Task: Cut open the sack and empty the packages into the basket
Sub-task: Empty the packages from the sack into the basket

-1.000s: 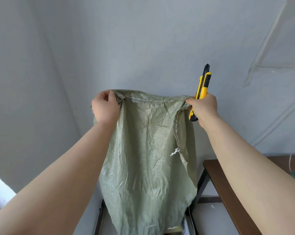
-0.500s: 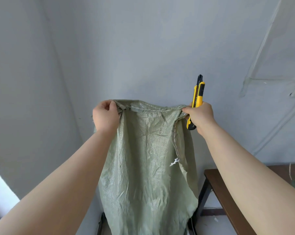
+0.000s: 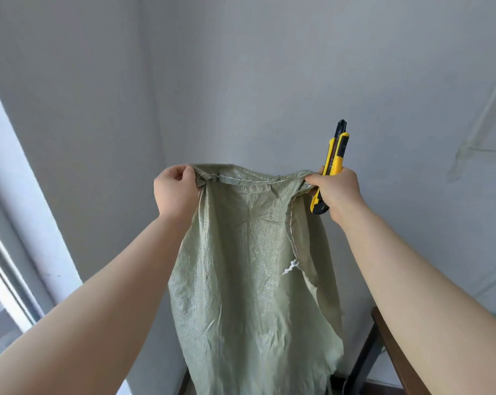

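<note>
A grey wall (image 3: 269, 81) fills most of the view, meeting a second wall at a corner on the left, where a bright window frame (image 3: 1, 280) runs down the edge. In front of the wall hangs the largest of the task's things, a pale green woven sack (image 3: 241, 280), held up at arm's length by its stitched top hem so that it drapes limp and flat, creased down its length, its lower end dropping out of sight at the bottom of the picture. A seam runs down its right side, and a short white thread (image 3: 291, 266) dangles from that seam about halfway down; below it the sack's right edge looks open and ragged. At the lower right, the dark brown edge of a wooden table (image 3: 389, 352) with a black metal leg shows beside the sack. The left hand (image 3: 175, 189) is closed in a fist around the sack's upper left corner, bunching the fabric. The right hand (image 3: 336, 189) pinches the upper right corner between thumb and fingers and, in the same grip, clasps a yellow and black utility knife (image 3: 330, 166), which stands nearly upright with its dark tip pointing up, above the sack's hem. The basket and the packages are out of view.
</note>
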The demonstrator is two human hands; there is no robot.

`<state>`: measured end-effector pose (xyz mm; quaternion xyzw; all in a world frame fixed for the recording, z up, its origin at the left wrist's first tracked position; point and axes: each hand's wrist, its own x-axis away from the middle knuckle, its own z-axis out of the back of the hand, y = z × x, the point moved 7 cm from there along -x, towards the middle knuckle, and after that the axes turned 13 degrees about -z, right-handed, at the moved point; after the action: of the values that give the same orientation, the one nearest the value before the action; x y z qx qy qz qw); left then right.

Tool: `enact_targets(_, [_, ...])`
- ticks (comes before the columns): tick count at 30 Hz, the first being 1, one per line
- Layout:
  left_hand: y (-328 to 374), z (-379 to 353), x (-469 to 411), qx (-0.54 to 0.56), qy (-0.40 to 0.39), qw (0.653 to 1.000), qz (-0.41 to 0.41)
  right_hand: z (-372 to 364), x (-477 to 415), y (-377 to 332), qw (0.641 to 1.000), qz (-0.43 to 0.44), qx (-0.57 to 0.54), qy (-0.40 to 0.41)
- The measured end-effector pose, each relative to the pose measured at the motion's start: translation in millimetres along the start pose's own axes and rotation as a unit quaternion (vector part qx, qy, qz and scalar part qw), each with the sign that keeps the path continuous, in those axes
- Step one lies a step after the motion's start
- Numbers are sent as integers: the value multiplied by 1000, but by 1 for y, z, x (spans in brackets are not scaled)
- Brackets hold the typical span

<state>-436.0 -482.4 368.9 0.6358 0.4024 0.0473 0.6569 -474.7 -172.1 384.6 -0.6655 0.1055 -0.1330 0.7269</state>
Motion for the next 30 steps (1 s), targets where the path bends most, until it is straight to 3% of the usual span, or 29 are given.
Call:
enact_targets(13, [59,65,81,-38,142,988,-35,-24,46,-15,982,39,3,-184])
enact_targets(30, [141,229,241,-142,315,937,-49,-102,216,16,909,14,-11,-416])
